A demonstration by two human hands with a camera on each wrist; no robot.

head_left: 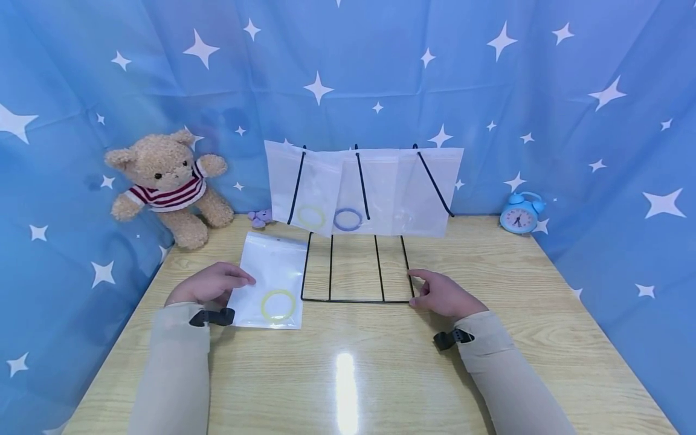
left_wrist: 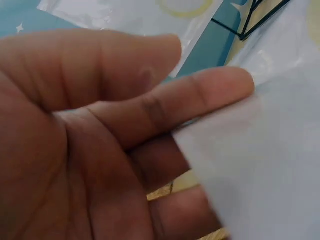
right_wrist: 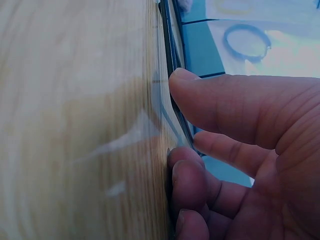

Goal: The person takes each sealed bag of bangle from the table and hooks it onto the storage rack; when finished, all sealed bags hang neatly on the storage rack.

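Note:
A clear-fronted white zip bag (head_left: 266,260) holding a yellow ring (head_left: 278,306) lies on the table, left of the black wire rack (head_left: 356,301). My left hand (head_left: 212,284) is at its left edge; in the left wrist view the index finger (left_wrist: 220,90) touches the bag and lower fingers pass under it, thumb apart. With thumb and index finger my right hand (head_left: 446,295) holds the rack's base at its near right corner. Similar bags hang on the rack's upright wires: one with a yellow ring (head_left: 311,215), one with a purple-blue ring (head_left: 348,219), and one at right (head_left: 426,193).
A teddy bear (head_left: 168,187) in a striped shirt sits at the back left of the wooden table (head_left: 283,374). A small purple toy (head_left: 260,218) lies beside the hanging bags. At the back right stands a blue alarm clock (head_left: 520,214). A starry blue curtain (head_left: 370,60) surrounds the table.

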